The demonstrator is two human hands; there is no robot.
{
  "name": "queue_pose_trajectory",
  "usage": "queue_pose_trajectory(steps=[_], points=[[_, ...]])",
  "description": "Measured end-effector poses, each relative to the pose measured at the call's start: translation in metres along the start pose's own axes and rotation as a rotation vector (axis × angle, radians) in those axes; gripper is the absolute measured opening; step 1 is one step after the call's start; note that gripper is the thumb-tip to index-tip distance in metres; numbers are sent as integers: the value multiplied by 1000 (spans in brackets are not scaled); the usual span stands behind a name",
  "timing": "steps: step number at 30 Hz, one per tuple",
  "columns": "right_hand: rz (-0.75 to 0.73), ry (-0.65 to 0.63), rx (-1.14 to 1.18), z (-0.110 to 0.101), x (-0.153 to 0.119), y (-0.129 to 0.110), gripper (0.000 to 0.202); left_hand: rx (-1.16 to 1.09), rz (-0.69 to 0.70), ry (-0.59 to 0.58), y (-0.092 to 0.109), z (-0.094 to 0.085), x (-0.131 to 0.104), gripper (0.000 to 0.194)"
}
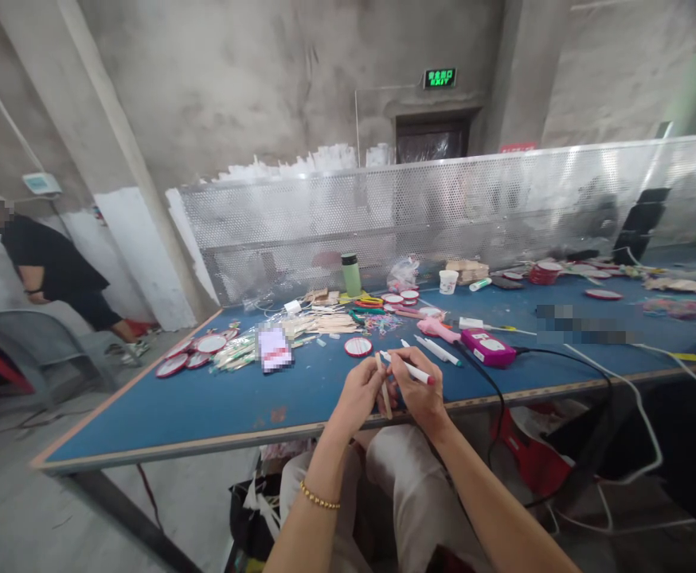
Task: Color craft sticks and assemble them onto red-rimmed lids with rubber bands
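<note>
Near the table's front edge, my left hand (357, 391) is closed on a flat wooden stick (385, 394), which stands nearly upright. Beside it on the right, my right hand (424, 395) grips a white marker (411, 368) with a red end. The marker's other end points left, toward the top of the stick. Just beyond my hands lies a round white disc with a red rim (358, 347). More white markers (440, 350) rest to the right of it, one with a teal end.
A phone (275, 348) lies left of my hands, by piled wooden sticks (336, 320). Behind stand a green bottle (351, 275) and a paper cup (447, 281). A magenta box (488, 348) with a black cable sits right. A person (55, 267) is at the far left.
</note>
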State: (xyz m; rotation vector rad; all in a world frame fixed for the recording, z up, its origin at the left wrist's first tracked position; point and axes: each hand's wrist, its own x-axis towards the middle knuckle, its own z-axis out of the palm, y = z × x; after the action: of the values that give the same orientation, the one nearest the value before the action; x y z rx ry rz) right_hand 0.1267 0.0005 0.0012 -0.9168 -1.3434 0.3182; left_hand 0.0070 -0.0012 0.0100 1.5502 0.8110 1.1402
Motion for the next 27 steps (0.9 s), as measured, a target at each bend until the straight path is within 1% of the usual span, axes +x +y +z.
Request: queue_pose_trajectory(steps=[6, 9, 13, 15, 20, 24, 27], points=[[-54, -18, -17, 0, 1, 4, 18, 2, 8, -7, -2, -1, 1, 40], [-36, -45, 7, 0, 0, 1, 19, 6, 11, -4, -4, -1, 2, 41], [4, -1, 17, -1, -1, -3, 19, 1, 19, -16, -4, -2, 2, 40], [0, 4, 9, -1, -1, -2, 18, 3, 19, -19, -3, -1, 1, 40], [-27, -34, 28, -1, 0, -1, 19, 14, 15, 1, 1, 0, 0, 38], [9, 27, 34, -1, 0, -3, 19, 1, 11, -10, 2, 0, 0, 39], [5, -6, 38, -2, 0, -5, 19, -4, 16, -12, 0, -1, 0, 40]])
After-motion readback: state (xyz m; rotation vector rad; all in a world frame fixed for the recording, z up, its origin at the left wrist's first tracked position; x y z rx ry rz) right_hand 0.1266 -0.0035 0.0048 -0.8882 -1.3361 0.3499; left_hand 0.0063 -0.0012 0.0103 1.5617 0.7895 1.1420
